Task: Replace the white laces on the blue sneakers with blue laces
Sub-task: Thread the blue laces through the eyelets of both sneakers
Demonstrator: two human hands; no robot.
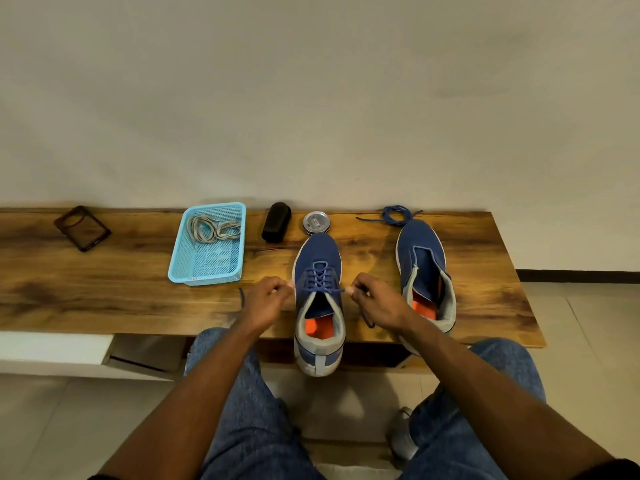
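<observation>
A blue sneaker (318,252) stands on the wooden table (104,292) with its heel over the front edge. A blue lace (320,277) is threaded through its eyelets. My left hand (268,299) pinches one end of that lace at the shoe's left side. My right hand (375,301) pinches the other end at the right side, its tail hanging below my fist. A second blue sneaker (424,258) to the right has no lace. A coiled blue lace (396,214) lies beyond its toe. White laces (211,228) lie in a light blue basket (183,258).
A black brush (276,221) and a round tin (316,222) sit at the back by the wall. A dark phone case (82,227) lies at the far left. My knees in jeans are below the table's front edge.
</observation>
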